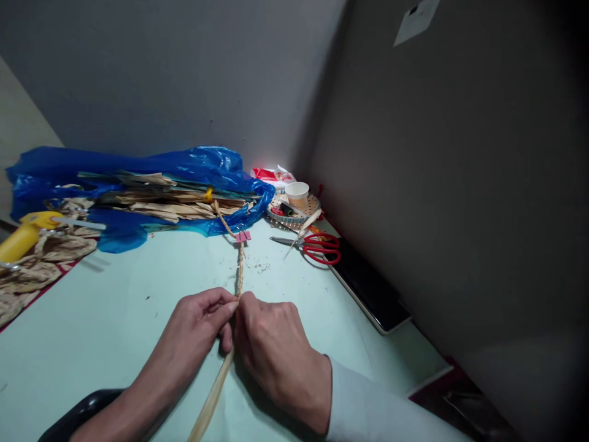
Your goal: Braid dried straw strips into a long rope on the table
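Observation:
A thin braid of dried plant fibre (240, 270) runs down the middle of the table toward me. A pink binder clip (243, 236) grips the braid near its far end. At the near end, my left hand (202, 319) pinches the braid between thumb and forefinger. My right hand (273, 350) is closed right beside it, fingertips against the same spot and partly hidden behind its knuckles. From beneath the hands a loose flat pale strip (211, 399) trails toward the bottom edge.
A blue plastic bag (184, 161) with dried leaf strips (161, 199) lies at the back. Red-handled scissors (317, 247), a woven tray (276, 215) with a paper cup (297, 193), and a black tablet-like slab (368, 285) sit right. A yellow glue gun (23, 239) rests left on braided fibre (69, 248).

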`<action>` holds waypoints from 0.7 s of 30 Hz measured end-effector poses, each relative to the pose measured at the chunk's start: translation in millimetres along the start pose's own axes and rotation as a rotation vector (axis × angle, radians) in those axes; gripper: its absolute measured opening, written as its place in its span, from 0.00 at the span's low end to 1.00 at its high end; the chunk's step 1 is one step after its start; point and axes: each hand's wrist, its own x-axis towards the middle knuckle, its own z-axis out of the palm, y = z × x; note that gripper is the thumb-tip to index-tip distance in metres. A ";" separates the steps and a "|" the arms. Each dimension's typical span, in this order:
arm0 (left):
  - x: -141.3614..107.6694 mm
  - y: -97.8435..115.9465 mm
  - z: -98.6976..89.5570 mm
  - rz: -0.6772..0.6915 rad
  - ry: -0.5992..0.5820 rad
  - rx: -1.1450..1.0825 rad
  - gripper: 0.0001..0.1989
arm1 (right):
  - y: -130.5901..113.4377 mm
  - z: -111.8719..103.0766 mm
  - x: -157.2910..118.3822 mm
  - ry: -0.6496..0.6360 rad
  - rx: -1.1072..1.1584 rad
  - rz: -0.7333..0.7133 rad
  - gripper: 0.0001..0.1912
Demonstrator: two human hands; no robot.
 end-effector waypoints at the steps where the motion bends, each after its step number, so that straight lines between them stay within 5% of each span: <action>1: 0.6 -0.4 -0.8 -0.005 0.001 -0.021 0.11 | -2.0 1.4 -2.2 -0.018 -0.069 -0.041 0.07; 6: 4.1 -1.8 -7.0 -0.100 0.002 -0.101 0.15 | -0.4 -3.9 -7.4 0.038 -0.010 -0.155 0.09; 10: 3.4 -1.3 -13.1 -0.123 -0.018 -0.153 0.16 | 15.9 -20.3 2.9 0.095 0.393 0.081 0.21; 12: 2.3 -1.1 -14.7 -0.114 -0.019 -0.186 0.15 | 24.1 -22.1 9.7 0.129 0.534 0.156 0.16; 17: 1.1 -1.5 -12.3 -0.110 -0.025 -0.243 0.13 | 32.3 -5.8 17.9 -0.062 0.862 0.090 0.16; 21: 0.8 -1.6 -9.0 -0.123 -0.006 -0.244 0.14 | 33.9 -5.5 18.2 -0.107 0.868 0.051 0.14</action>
